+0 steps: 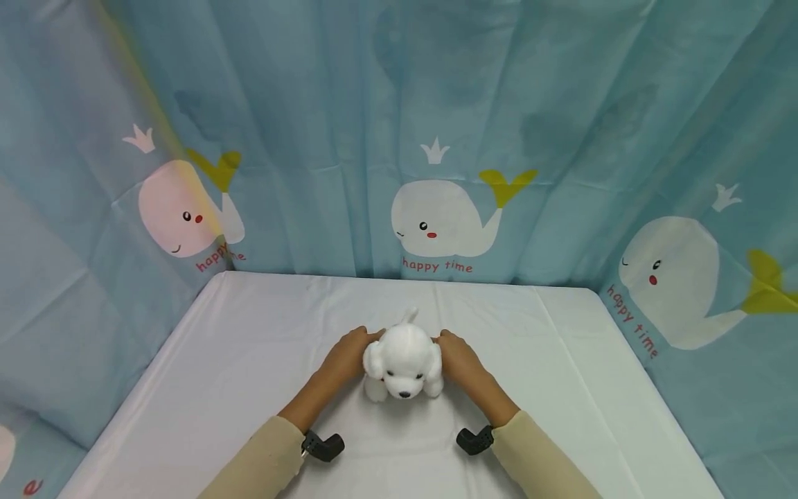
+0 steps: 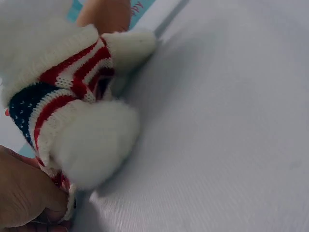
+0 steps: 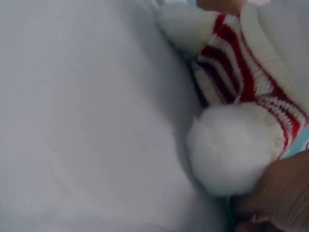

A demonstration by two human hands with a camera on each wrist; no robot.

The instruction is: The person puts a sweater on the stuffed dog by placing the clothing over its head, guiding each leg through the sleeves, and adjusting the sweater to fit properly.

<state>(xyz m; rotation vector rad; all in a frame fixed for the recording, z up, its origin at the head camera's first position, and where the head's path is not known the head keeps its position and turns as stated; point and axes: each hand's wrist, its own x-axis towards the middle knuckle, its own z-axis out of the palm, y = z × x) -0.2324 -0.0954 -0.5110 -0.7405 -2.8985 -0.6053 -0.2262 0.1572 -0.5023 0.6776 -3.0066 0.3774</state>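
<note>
A white plush dog (image 1: 405, 364) stands on the white-covered table, its face toward me and its tail up behind. It wears a knitted sweater (image 2: 87, 67) with red and white stripes and a navy patch with white dots. At the dog's rear on the left, my left hand (image 1: 348, 355) pinches the sweater's edge, as the left wrist view shows. On the opposite side my right hand (image 1: 456, 355) has its fingers curled in at the sweater's rear hem (image 3: 285, 140). Its fingertips are partly hidden and blurred in the right wrist view.
White cloth covers the table (image 1: 268, 319). Blue curtains (image 1: 299, 138) printed with whales surround its back and sides. A black wrist device (image 1: 323, 447) sits at the left cuff, and another black device (image 1: 475, 440) at the right cuff.
</note>
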